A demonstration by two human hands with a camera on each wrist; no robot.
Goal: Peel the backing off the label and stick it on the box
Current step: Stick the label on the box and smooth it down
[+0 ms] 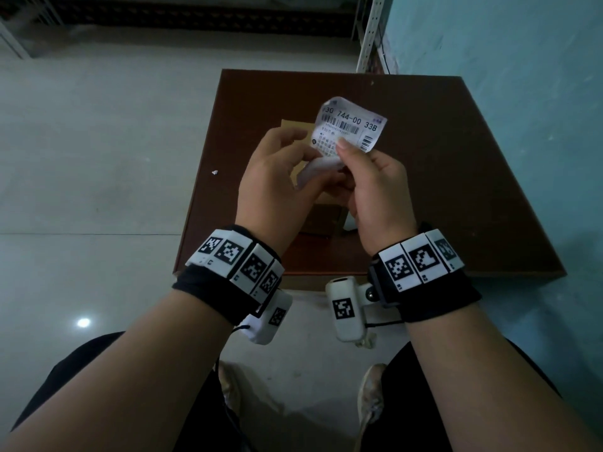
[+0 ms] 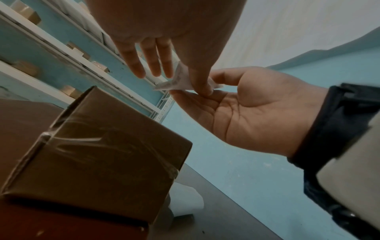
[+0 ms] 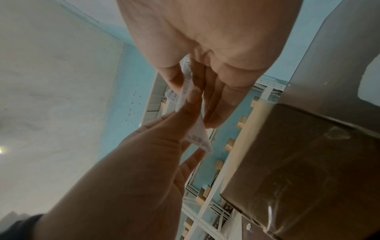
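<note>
A white printed label (image 1: 350, 125) with barcodes is held above the brown table (image 1: 456, 158). My right hand (image 1: 346, 150) pinches its lower edge, thumb on the printed face. My left hand (image 1: 303, 154) pinches the white backing (image 1: 318, 169), which curls away below the label. In the left wrist view the paper (image 2: 180, 81) sits between the fingertips of both hands. The right wrist view shows the label (image 3: 197, 134) edge-on between the two hands. The taped cardboard box (image 1: 321, 220) stands on the table under my hands, mostly hidden; its taped side (image 2: 102, 146) shows in the left wrist view.
A small white scrap (image 1: 214, 172) lies on the tiled floor left of the table. White metal shelving (image 1: 372, 34) with cartons stands behind, against a teal wall (image 1: 522, 93) on the right. White paper (image 2: 185, 199) lies on the table beside the box.
</note>
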